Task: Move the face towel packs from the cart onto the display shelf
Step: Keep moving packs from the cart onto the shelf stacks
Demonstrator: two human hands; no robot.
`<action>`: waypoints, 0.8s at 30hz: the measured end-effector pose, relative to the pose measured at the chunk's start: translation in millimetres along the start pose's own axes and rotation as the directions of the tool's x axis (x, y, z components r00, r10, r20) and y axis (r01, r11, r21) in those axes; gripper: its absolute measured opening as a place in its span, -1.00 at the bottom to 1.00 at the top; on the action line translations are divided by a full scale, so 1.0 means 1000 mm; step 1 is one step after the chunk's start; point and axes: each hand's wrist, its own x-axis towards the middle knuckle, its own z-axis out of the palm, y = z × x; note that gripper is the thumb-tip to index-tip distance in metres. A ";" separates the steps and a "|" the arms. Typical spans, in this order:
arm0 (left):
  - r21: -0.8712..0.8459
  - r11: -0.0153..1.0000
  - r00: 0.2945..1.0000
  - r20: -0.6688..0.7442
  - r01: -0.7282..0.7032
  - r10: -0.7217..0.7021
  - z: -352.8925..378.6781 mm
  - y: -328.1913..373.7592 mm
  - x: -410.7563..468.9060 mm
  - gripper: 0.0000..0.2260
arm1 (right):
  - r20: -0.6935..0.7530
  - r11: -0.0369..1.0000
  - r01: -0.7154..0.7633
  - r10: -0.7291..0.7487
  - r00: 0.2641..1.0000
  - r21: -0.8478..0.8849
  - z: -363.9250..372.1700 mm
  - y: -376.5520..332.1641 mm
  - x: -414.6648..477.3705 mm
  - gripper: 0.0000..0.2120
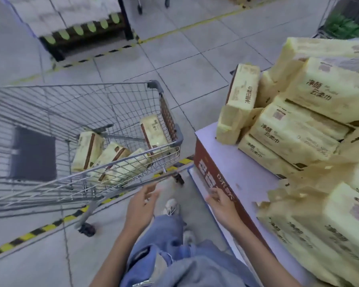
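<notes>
A wire shopping cart [170,112] stands at the left, with several pale yellow face towel packs [87,150] lying in its near right corner. One pack [153,133] leans upright against the cart's right wall. The display shelf [236,162], a low white-topped platform with a red front, is at the right and carries a heap of the same yellow packs [298,129]. My left hand [143,201] hovers just below the cart's near rim, fingers relaxed and empty. My right hand [220,201] hangs beside the shelf's red front edge, fingers loosely spread, holding nothing.
A dark pallet rack with stacked white packs [71,23] stands at the far left across the tiled floor. Yellow-black tape [50,226] marks the floor under the cart. My legs and shoes [170,206] fill the gap between cart and shelf. Green goods [344,23] sit far right.
</notes>
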 end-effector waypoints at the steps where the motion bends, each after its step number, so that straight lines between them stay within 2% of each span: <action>1: -0.039 0.999 0.998 -0.055 0.036 -0.038 -0.007 -0.009 -0.008 -0.76 | 0.035 1.000 0.008 -0.007 0.999 -0.028 0.008 -0.001 0.000 -0.69; 6: -0.210 0.973 0.954 -0.259 0.097 -0.151 -0.033 -0.029 -0.033 -0.86 | 0.216 0.989 0.087 -0.060 0.975 -0.120 0.044 -0.018 0.009 -0.67; 10: -0.302 0.948 0.917 -0.344 0.096 -0.202 -0.048 -0.033 -0.033 -0.87 | 0.294 0.971 0.170 -0.115 0.949 -0.170 0.066 -0.047 0.027 -0.67; 13: -0.357 0.933 0.893 -0.401 0.052 -0.204 -0.064 -0.028 -0.021 -0.86 | 0.328 0.969 0.204 -0.149 0.933 -0.139 0.082 -0.074 0.044 -0.70; 19: -0.400 0.912 0.897 -0.429 -0.086 -0.104 -0.113 0.001 0.046 -0.84 | 0.310 0.957 0.283 -0.249 0.917 -0.068 0.106 -0.142 0.097 -0.78; 24: -0.268 0.963 0.933 -0.344 0.014 -0.109 -0.144 0.002 0.139 -0.81 | 0.229 0.968 0.244 -0.224 0.947 -0.063 0.122 -0.189 0.161 -0.75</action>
